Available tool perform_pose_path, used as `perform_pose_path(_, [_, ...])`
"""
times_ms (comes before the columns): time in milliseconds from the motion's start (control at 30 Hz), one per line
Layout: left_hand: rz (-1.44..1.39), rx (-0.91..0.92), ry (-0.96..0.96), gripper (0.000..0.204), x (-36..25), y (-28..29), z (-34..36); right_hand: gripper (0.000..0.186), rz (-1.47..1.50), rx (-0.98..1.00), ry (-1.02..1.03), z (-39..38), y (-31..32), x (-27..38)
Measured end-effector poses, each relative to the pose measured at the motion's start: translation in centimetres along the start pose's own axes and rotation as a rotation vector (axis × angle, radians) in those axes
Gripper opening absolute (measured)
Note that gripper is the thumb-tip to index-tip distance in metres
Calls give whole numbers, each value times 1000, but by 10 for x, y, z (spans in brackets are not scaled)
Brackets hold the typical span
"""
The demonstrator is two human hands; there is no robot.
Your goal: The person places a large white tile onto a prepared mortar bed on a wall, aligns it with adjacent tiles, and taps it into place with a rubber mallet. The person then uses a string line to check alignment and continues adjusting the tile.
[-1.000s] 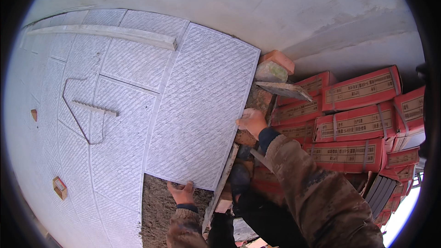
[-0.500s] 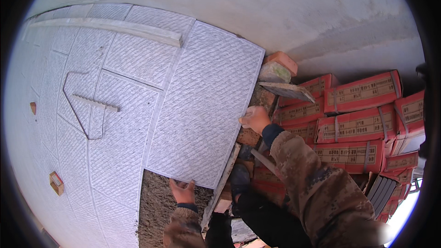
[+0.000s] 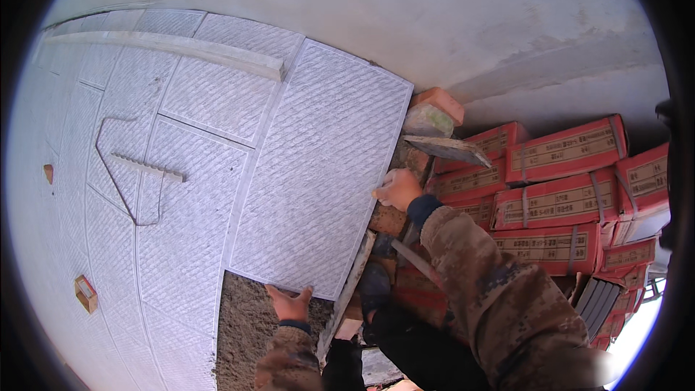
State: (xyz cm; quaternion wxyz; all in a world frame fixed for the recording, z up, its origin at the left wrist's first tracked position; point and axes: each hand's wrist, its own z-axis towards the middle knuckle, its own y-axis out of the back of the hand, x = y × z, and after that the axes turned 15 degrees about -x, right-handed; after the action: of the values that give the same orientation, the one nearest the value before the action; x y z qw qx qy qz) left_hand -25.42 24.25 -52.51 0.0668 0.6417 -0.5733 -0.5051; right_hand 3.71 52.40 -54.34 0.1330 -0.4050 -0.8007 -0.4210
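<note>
One grey ribbed slab (image 3: 318,166): lies in the middle, its far end by the pale wall (image 3: 362,7), its left side just beside the laid slabs (image 3: 203,166).
Left hand (image 3: 292,309): at the slab's near edge, thumb and forefinger spread and touching it; the other fingers are hidden, so I cannot tell whether they grip.
Right hand (image 3: 399,190): at the slab's right edge, fingers curled in, tips against the rim; I cannot tell whether they pinch it.
Mortar (image 3: 250,318): rough and brown, bare at the near end of the slab.
On the left: a toothed strip (image 3: 148,167), a thin bent rod (image 3: 112,166) and, nearer, a small carton (image 3: 85,294).
Far left: a long pale bar (image 3: 166,45) across the laid slabs.
On the right: stacked red boxes (image 3: 557,206), strapped; an orange brick (image 3: 438,103) farther off.
</note>
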Motion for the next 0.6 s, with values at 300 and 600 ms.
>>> perform_pose_path(300, [-46, 41, -5, 124, -3, 2, -11, 38, 626, -253, -121, -10, -23, 17])
perform_pose_path(600, [-22, 68, 9, 122, 4, -1, -11, 25, 762, -279, -339, 11, -10, 20])
